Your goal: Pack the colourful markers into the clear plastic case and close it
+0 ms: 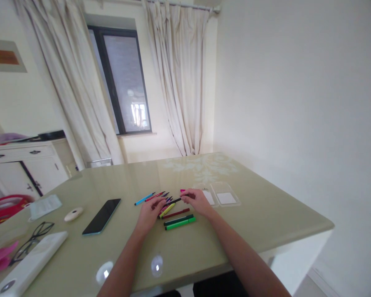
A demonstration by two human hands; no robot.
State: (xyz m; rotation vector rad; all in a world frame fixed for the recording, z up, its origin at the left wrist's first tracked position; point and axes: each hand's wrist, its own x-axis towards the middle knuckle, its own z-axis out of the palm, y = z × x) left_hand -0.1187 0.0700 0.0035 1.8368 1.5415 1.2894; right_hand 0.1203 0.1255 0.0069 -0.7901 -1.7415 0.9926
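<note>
A black marker (174, 201) spans the gap between my two hands above the table. My left hand (151, 212) has its fingertips closed at the marker's left end. At the other end, my right hand (198, 201) pinches it between thumb and fingers. Under and beside my left hand lie several loose markers, among them a yellow-green one (167, 210). A dark red marker (176, 213) and a green marker (180, 223) rest nearer to me. Farther back is a light blue marker (144, 199). An open transparent plastic case (236, 199) lies behind my right hand, partly hidden by it.
On the left of the glossy table (266, 222) lie a smartphone (101, 216), a white oval object (73, 214), eyeglasses (34, 237), and a long white device (34, 264). The table's right edge runs near the wall. A white cabinet (27, 165) stands at the far left.
</note>
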